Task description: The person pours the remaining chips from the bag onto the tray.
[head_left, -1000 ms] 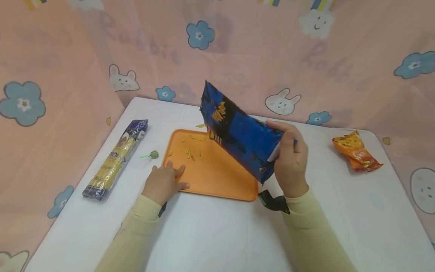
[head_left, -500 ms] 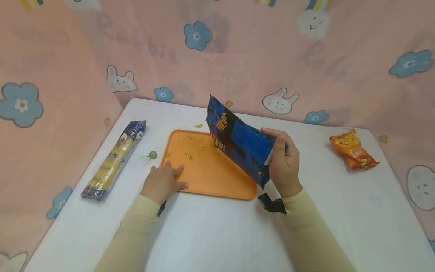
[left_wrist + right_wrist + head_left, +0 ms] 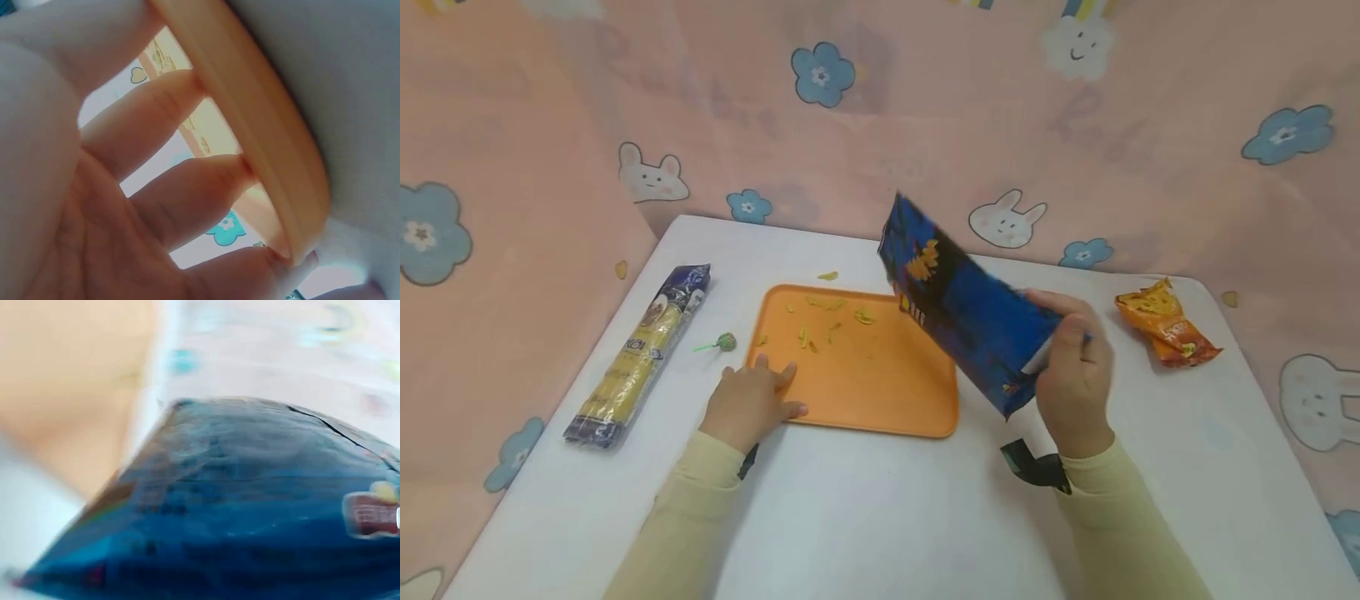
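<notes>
My right hand [image 3: 1078, 375] grips the lower right end of a blue and black snack bag [image 3: 970, 308]. The bag tilts above the right part of an orange tray [image 3: 880, 400], its far end raised to the upper left. In the right wrist view the bag's blue side [image 3: 250, 506] fills the lower part, blurred. My left hand [image 3: 748, 406] rests at the tray's near left corner, fingers spread. In the left wrist view its fingertips touch the tray's rim [image 3: 262, 119]. Several small yellow snack pieces [image 3: 805, 337] lie scattered on the tray's left and far parts.
A long clear pack of dry spaghetti [image 3: 643, 350] lies at the left, with a green-stick lollipop [image 3: 726, 342] beside the tray. One yellow piece [image 3: 827, 275] lies beyond the tray. An orange snack bag [image 3: 1168, 325] lies at the far right. A pink printed cloth [image 3: 910, 108] stands behind.
The right hand and blue bag dip slightly, then shift right and back up. More yellow pieces show on the tray near the bag's far end. The left hand stays at the tray corner.
</notes>
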A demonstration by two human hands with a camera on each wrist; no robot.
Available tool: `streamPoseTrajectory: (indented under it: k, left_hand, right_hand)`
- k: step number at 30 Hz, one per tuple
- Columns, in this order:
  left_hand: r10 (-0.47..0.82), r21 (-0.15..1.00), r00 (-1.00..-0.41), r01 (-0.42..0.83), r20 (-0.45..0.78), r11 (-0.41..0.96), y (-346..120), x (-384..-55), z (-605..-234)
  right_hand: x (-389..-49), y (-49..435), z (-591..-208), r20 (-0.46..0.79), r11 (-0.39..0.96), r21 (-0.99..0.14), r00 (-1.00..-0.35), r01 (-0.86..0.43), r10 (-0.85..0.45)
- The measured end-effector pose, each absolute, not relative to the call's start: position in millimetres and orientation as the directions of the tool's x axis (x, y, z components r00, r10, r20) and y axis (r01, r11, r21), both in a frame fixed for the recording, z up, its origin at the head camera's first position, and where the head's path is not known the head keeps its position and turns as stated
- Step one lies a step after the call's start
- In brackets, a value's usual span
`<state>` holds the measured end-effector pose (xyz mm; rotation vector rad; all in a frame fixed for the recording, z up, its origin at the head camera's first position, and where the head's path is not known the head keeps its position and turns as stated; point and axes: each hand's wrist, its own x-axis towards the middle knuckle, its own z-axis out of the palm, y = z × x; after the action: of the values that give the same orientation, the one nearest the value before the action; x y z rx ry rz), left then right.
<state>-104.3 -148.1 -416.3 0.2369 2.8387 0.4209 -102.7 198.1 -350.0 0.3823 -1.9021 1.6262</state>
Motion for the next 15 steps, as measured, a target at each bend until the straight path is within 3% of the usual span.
streamPoseTrajectory:
  k: [4, 12, 15]
  left_hand:
    - [0.202, 0.305, -0.955, 0.130, -0.218, 0.944, -150.1, -104.0, -415.0]
    - [0.206, 0.311, -0.954, 0.131, -0.220, 0.941, -149.8, -104.3, -418.2]
    - [0.211, 0.311, -0.954, 0.139, -0.214, 0.940, -149.4, -104.6, -419.1]
  right_hand:
    - [-106.1, 199.3, -364.7, 0.572, 0.277, -0.803, -0.813, -0.528, 0.110]
    - [-106.8, 199.1, -357.0, 0.574, 0.294, -0.796, -0.813, -0.528, 0.096]
    - [-100.1, 200.2, -343.2, 0.608, 0.297, -0.779, -0.781, -0.553, 0.141]
